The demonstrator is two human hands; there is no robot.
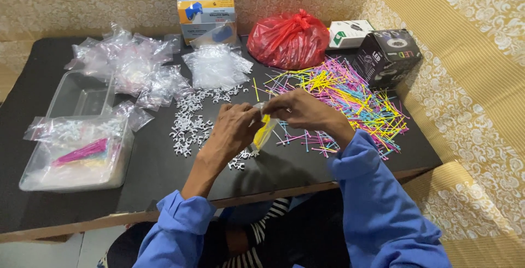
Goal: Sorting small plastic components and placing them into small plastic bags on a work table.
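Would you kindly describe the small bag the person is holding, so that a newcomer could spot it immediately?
Start at the black table and find the two hands meeting near its front middle. Between the left hand and the right hand hangs a small clear plastic bag. Unlike the empty clear bags heaped further back, it holds yellow sticks.

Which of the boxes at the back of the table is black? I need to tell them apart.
The black box at the far right corner, beside the coloured sticks. The white box sits behind it; the orange-and-blue box stands farther left.
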